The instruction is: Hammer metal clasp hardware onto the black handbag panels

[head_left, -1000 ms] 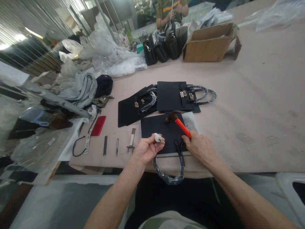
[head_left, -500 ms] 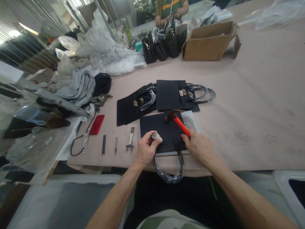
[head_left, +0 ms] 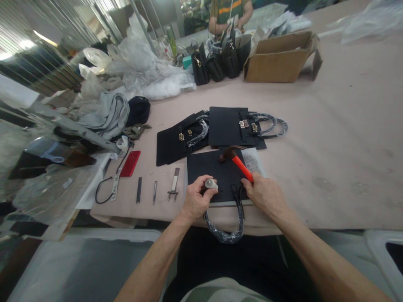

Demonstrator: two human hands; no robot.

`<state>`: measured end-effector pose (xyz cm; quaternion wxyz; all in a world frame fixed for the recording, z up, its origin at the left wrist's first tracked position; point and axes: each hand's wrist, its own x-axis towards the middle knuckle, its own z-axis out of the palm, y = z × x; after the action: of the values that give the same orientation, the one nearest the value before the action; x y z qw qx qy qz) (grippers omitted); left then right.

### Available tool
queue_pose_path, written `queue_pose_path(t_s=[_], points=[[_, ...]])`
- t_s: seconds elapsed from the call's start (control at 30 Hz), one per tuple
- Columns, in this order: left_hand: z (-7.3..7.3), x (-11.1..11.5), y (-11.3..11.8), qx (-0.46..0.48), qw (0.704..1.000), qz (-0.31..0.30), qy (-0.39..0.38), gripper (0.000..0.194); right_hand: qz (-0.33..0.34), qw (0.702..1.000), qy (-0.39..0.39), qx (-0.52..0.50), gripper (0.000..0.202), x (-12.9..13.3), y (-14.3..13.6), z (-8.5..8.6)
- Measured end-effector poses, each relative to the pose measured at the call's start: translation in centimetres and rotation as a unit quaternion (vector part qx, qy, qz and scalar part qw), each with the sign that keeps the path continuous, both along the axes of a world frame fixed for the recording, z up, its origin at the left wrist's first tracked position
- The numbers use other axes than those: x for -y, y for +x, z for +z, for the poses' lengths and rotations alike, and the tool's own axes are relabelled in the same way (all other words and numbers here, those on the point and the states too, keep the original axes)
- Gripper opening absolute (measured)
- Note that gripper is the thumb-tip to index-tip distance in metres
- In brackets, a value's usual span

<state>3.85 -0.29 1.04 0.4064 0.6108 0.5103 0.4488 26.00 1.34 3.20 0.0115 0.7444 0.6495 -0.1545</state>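
My left hand (head_left: 195,198) is closed around a white-wrapped punch (head_left: 210,183), its round metal end facing up toward me. The punch stands over a black bag panel (head_left: 201,165), its lower tip hidden. In my right hand (head_left: 266,193), a claw hammer (head_left: 243,168) is gripped by its orange handle, its dark head over the panel, right of the punch. Under the panel lies a pale board (head_left: 253,158), showing at the right. A plastic-wrapped bag handle (head_left: 227,239) attached to the panel hangs over the table's front edge.
Behind are black bag panels (head_left: 225,126) with gold clasps and wrapped handles. Left lie a pronged punch (head_left: 174,184), two slim metal tools, and a red phone (head_left: 130,163). Farther back stand black bags (head_left: 231,58), a cardboard box (head_left: 277,63) and plastic bags. Another person works opposite.
The punch in my left hand has turned, so its round end faces me more directly. The hammer stays in nearly the same place over the panel. My view has shifted slightly.
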Motion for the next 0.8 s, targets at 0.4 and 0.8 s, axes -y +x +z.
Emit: queue_pose_path(t_s=[0.4, 0.8], points=[[0.0, -1.1, -0.3, 0.115, 0.988, 0.052, -0.09, 0.037, 0.001, 1.0, -0.001, -0.008, 0.04, 0.0, 0.0, 0.2], [1.3, -1.3, -0.9, 0.351, 0.91, 0.105, -0.192, 0.06, 0.01, 1.0, 0.003, -0.006, 0.04, -0.1, 0.2, -0.3]])
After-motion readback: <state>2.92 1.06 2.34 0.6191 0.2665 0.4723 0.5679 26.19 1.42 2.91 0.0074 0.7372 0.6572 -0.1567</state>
